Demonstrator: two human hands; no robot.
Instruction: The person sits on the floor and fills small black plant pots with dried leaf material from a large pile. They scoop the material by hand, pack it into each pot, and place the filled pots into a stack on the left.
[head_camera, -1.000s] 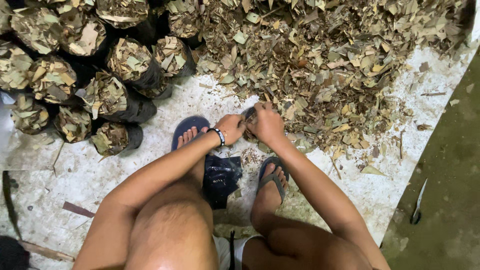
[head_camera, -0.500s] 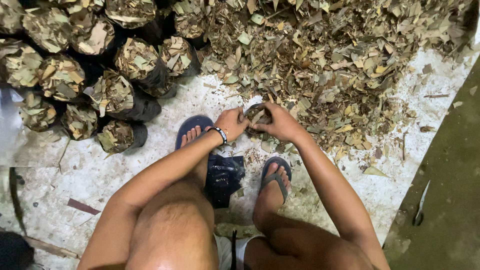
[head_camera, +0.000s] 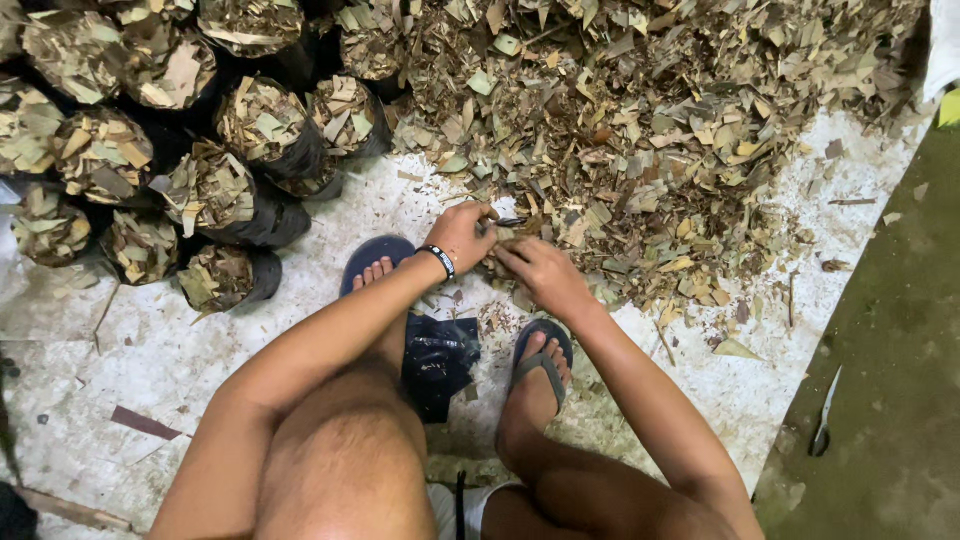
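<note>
Both hands met at the near edge of a broad heap of dry, chopped brown leaves (head_camera: 650, 130). The left hand (head_camera: 462, 235) and right hand (head_camera: 540, 275) were closed around a small black plastic bag (head_camera: 508, 232) between them. Filled black bags (head_camera: 215, 195) stood left of the hands.

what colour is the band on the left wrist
Black with small white marks; the wristband shows best in the head view.

bare arms – black wristband (head_camera: 437, 260), blue flip-flops (head_camera: 541, 352).
</note>
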